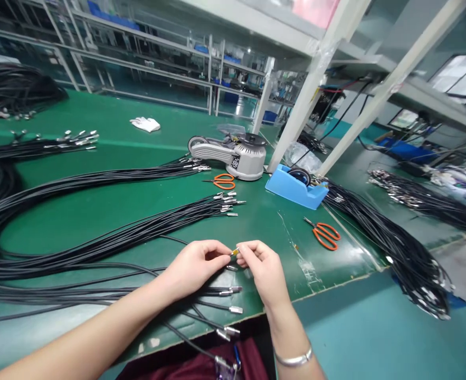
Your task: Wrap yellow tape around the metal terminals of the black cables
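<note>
Silver bracelet [295, 360] marks your right hand [261, 264], which shares with your left hand [199, 265] a fingertip grip on a small yellow piece [235, 252] above the table [262, 224].

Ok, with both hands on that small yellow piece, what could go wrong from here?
The small yellow piece is pinched between the left hand and right hand; being tiny, it could slip away. A thin black cable with a silver metal end hangs past the edge of the flat green table, so it might snag or slide off.
</note>
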A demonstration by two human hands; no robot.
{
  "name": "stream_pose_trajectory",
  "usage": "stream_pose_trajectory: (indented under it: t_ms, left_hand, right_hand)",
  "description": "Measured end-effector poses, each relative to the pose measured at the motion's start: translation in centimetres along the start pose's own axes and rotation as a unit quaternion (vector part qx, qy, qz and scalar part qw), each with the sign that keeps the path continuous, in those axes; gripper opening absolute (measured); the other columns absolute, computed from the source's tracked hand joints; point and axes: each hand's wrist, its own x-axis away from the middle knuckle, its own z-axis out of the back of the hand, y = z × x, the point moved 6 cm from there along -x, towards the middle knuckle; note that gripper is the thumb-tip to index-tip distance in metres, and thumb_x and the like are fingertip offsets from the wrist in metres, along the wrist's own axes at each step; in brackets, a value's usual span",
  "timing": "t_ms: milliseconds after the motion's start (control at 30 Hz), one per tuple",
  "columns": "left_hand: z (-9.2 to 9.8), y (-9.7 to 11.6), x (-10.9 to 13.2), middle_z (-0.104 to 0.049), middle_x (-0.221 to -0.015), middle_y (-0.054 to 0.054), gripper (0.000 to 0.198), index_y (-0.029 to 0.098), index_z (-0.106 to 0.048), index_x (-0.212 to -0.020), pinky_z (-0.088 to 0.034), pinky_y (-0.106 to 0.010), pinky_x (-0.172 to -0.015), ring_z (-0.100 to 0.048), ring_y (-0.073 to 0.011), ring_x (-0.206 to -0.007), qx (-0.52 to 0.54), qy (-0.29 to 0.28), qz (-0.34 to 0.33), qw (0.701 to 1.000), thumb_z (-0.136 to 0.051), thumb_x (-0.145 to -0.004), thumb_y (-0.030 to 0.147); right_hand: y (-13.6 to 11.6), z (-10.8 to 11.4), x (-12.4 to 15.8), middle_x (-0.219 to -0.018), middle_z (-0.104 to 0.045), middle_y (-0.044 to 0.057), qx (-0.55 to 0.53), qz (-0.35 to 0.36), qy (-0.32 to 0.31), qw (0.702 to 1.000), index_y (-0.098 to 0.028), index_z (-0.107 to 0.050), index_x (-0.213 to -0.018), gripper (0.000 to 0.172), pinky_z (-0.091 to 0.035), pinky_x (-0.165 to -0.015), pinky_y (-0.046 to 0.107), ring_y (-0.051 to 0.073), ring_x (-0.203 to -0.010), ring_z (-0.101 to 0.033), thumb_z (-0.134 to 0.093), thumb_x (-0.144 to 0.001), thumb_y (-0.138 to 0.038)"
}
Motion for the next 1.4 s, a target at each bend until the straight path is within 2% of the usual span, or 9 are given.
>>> stream_pose_trajectory:
  t_ms: [267, 433, 500, 567, 667, 900, 1033, 1167, 1400]
  left_hand:
    - [0.5, 1.7, 0.9, -0.069, -0.081, -0.002, 0.017, 0.019, -0.067, -0.08, -0.048, -0.028, -0.074, -0.063, -0.0174, -0.078, -0.122, 0.091, -0.134, 0.979, -0.052, -0.079, 0.026]
    - [0.8, 2.1, 1.1, -0.067, -0.077, -0.002, 0.015, 0.019, -0.066, -0.077, -0.046, -0.029, -0.071, -0.061, -0.0173, -0.075, -0.145, 0.122, -0.161, 0.969, -0.051, -0.079, 0.023]
    - [0.8, 2.0, 1.0, -0.066, -0.076, -0.002, 0.016, 0.019, -0.065, -0.076, -0.045, -0.028, -0.071, -0.06, -0.0169, -0.074, -0.155, 0.121, -0.155, 0.968, -0.051, -0.079, 0.021]
    - [0.6, 1.8, 0.8, -0.065, -0.076, -0.002, 0.016, 0.018, -0.065, -0.075, -0.045, -0.028, -0.071, -0.059, -0.0165, -0.074, -0.163, 0.116, -0.143, 0.969, -0.05, -0.08, 0.02]
    - [0.4, 1.6, 0.7, -0.064, -0.076, -0.002, 0.016, 0.019, -0.065, -0.075, -0.044, -0.027, -0.07, -0.059, -0.0164, -0.075, -0.172, 0.107, -0.126, 0.971, -0.05, -0.079, 0.018]
    - [-0.3, 1.2, 0.4, -0.065, -0.074, -0.002, 0.017, 0.019, -0.066, -0.073, -0.043, -0.026, -0.069, -0.059, -0.0168, -0.074, -0.218, 0.081, -0.093, 0.968, -0.05, -0.078, 0.016]
    - [-0.5, 1.0, 0.1, -0.067, -0.075, -0.003, 0.018, 0.019, -0.067, -0.072, -0.043, -0.026, -0.069, -0.061, -0.0176, -0.074, -0.225, 0.068, -0.088, 0.968, -0.051, -0.077, 0.017]
    - [-0.3, 0.7, -0.1, -0.068, -0.075, -0.003, 0.018, 0.02, -0.067, -0.07, -0.044, -0.027, -0.069, -0.062, -0.0184, -0.073, -0.234, 0.064, -0.08, 0.967, -0.051, -0.077, 0.019]
    - [-0.3, 0.6, -0.1, -0.069, -0.074, -0.001, 0.019, 0.022, -0.068, -0.07, -0.045, -0.027, -0.068, -0.063, -0.0184, -0.072, -0.239, 0.057, -0.101, 0.964, -0.05, -0.077, 0.022]
  right_hand:
    - [-0.5, -0.1, 0.0, -0.07, -0.066, 0.003, -0.007, 0.074, 0.024, 0.997, -0.014, -0.066, -0.081, 0.026, -0.051, -0.064, 0.027, 0.014, -0.064, -0.062, -0.066, -0.076, -0.04]
    - [-0.6, -0.4, -0.1, -0.071, -0.066, 0.004, 0.016, 0.096, 0.037, 0.995, -0.015, -0.064, -0.089, 0.027, -0.053, -0.066, 0.03, 0.016, -0.064, -0.063, -0.062, -0.079, -0.04]
    - [-1.3, -0.2, 0.2, -0.08, -0.066, 0.006, 0.077, 0.145, 0.056, 0.985, -0.016, -0.065, -0.092, 0.021, -0.052, -0.073, 0.032, 0.017, -0.073, -0.063, -0.06, -0.081, -0.034]
    - [-2.6, -0.4, 0.9, -0.088, -0.065, 0.007, 0.2, 0.24, 0.053, 0.948, -0.019, -0.067, -0.091, 0.015, -0.049, -0.079, 0.034, 0.018, -0.084, -0.061, -0.057, -0.083, -0.026]
    - [-4.1, -1.2, 1.8, -0.09, -0.065, 0.008, 0.378, 0.348, -0.006, 0.858, -0.02, -0.068, -0.091, 0.016, -0.047, -0.08, 0.035, 0.02, -0.087, -0.058, -0.053, -0.085, -0.018]
    - [-5.3, -2.4, 1.7, -0.085, -0.067, 0.008, 0.575, 0.395, -0.164, 0.698, -0.018, -0.065, -0.088, 0.021, -0.041, -0.072, 0.031, 0.018, -0.079, -0.058, -0.045, -0.091, -0.017]
    - [-5.3, -3.3, 1.4, -0.076, -0.064, 0.006, 0.648, 0.393, -0.196, 0.623, -0.017, -0.062, -0.079, 0.024, -0.037, -0.066, 0.032, 0.018, -0.07, -0.055, -0.042, -0.092, -0.019]
    - [-4.8, -3.9, 1.1, -0.075, -0.061, 0.004, 0.668, 0.39, -0.201, 0.601, -0.017, -0.059, -0.077, 0.021, -0.035, -0.063, 0.032, 0.018, -0.068, -0.054, -0.043, -0.091, -0.022]
    - [-4.0, -3.6, 1.0, -0.075, -0.061, 0.002, 0.666, 0.366, -0.168, 0.628, -0.019, -0.058, -0.077, 0.013, -0.035, -0.064, 0.029, 0.016, -0.069, -0.054, -0.048, -0.085, -0.022]
